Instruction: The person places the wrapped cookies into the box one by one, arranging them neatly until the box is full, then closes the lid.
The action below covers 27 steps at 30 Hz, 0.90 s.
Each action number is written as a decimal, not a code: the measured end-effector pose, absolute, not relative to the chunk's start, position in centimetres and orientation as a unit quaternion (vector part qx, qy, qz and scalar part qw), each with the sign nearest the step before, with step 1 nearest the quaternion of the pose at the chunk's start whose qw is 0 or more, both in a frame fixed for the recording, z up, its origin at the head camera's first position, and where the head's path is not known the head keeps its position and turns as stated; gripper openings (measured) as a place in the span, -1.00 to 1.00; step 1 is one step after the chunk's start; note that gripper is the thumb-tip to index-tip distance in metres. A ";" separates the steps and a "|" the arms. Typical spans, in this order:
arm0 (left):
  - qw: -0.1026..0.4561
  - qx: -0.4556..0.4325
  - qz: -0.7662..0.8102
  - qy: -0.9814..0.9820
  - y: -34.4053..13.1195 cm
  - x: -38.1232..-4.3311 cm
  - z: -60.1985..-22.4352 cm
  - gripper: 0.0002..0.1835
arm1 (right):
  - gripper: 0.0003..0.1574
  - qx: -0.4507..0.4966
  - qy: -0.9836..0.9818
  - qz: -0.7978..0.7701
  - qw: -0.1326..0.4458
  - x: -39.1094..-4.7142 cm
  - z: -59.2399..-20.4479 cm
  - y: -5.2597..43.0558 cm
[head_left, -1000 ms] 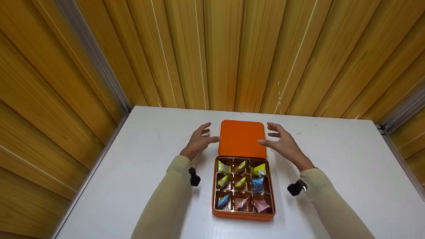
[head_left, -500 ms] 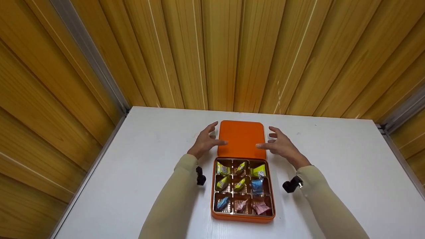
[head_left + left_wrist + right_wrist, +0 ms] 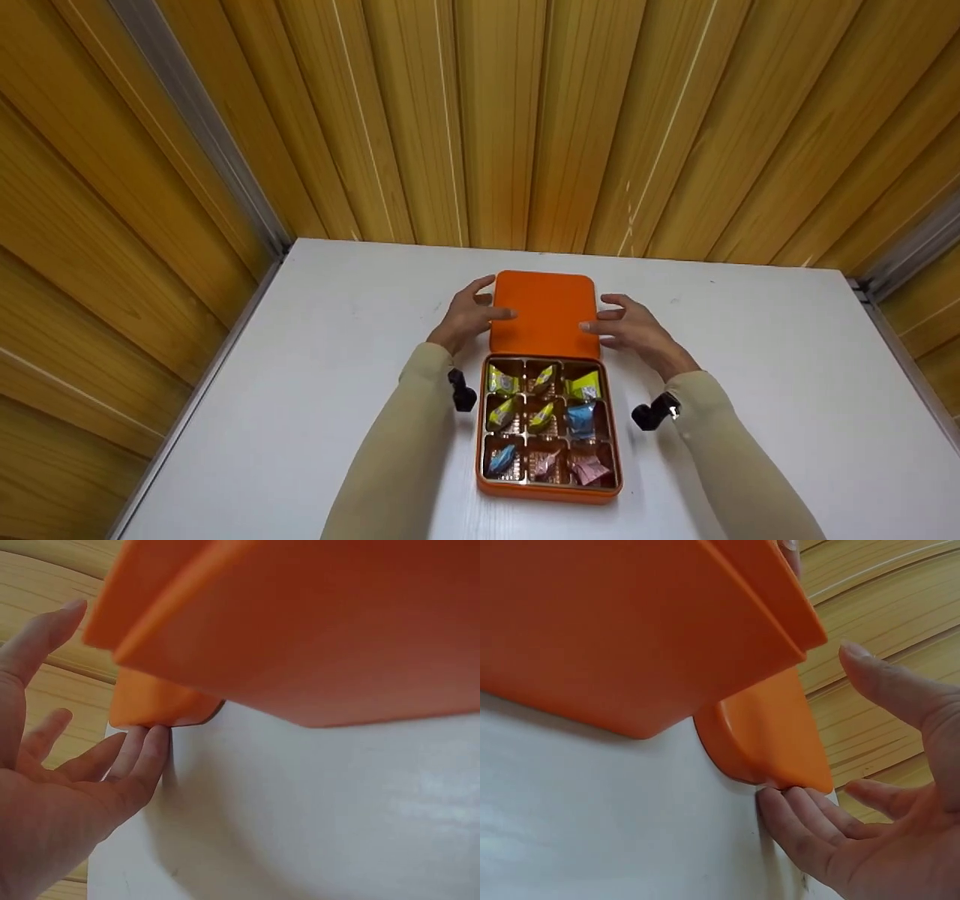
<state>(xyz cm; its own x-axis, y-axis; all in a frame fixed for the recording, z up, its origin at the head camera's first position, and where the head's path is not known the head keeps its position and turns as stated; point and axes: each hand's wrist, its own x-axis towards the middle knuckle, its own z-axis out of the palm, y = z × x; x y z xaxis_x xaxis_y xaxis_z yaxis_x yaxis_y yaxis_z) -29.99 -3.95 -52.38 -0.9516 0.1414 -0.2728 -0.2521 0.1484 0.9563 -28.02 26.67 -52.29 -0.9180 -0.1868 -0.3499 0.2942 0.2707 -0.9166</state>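
Observation:
An orange tin box point(image 3: 551, 493) lies on the white table, its lid point(image 3: 544, 311) folded back behind it. Inside, a divided tray point(image 3: 525, 396) holds several wrapped sweets point(image 3: 581, 418) in green, blue and pink. My left hand point(image 3: 466, 316) is at the lid's left side; in the left wrist view its fingertips point(image 3: 154, 739) touch the lid's lower edge, the thumb raised apart. At the right side is my right hand point(image 3: 634, 328); the right wrist view has its fingertips point(image 3: 772, 799) against the lid's bottom edge and the thumb held off.
The white table point(image 3: 360, 330) spreads to both sides of the box. Yellow wood-look panels point(image 3: 502, 135) rise behind the table and at its sides. A small black camera point(image 3: 463, 391) sits on the left wrist, another black camera point(image 3: 654, 411) on the right.
My left hand has moved right and my right hand slightly left and nearer, so both now touch the lid's sides. The lid and sweets have barely moved.

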 end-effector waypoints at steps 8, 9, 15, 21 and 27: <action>0.153 -0.032 0.664 0.731 -3.7 -29.7 -52.6 0.06 | 0.33 0.013 0.764 -0.621 0.175 -27.4 -52.9 26.5; 0.153 -0.033 0.664 0.731 -3.7 -29.7 -52.7 0.06 | 0.33 0.008 0.764 -0.621 0.173 -27.4 -53.0 26.5; 0.148 -0.036 0.670 0.727 -3.9 -29.6 -52.9 0.01 | 0.33 0.009 0.767 -0.624 0.150 -27.0 -53.6 26.3; 0.134 -0.055 0.699 0.700 -3.7 -29.7 -53.0 -0.07 | 0.15 0.018 0.756 -0.644 0.111 -26.9 -54.2 26.2; 0.109 -0.079 0.687 0.714 -3.6 -29.3 -53.6 -0.22 | -0.06 0.040 0.737 -0.669 0.093 -26.5 -55.1 26.1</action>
<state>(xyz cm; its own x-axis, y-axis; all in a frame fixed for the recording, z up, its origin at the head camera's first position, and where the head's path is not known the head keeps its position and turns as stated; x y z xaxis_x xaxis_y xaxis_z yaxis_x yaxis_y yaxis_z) -29.33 -3.55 -53.56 -0.9638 0.0375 -0.2641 -0.2624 0.0443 0.9639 -26.55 26.12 -55.13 -0.9798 -0.0655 -0.1892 0.1820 0.1027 -0.9779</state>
